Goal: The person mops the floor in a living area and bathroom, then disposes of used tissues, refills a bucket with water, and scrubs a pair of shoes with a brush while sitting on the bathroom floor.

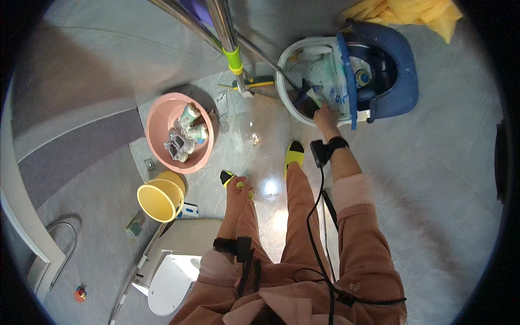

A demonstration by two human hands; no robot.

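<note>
My right hand (326, 120) reaches over the near rim of a white-and-blue mop bucket (283, 103). Its fingers are closed at a small white piece (312, 96), beside the dark end of a long handle (265, 57) slanting into the bucket. What the fingers hold is partly hidden. Cloudy water and something pale green (327, 70) show inside. Low over my left foot hangs my left hand (236, 196), fingers loosely bent and apart, holding nothing. My yellow-and-black slippers (294, 154) stand on the wet tiles.
A pink basin (153, 124) holds several shoes (187, 132). Near it are a yellow bucket (157, 199) and a toilet (173, 281). Metal poles (219, 24) stand at the top. A blue wringer part (403, 81) joins the mop bucket, near a yellow cloth (417, 16).
</note>
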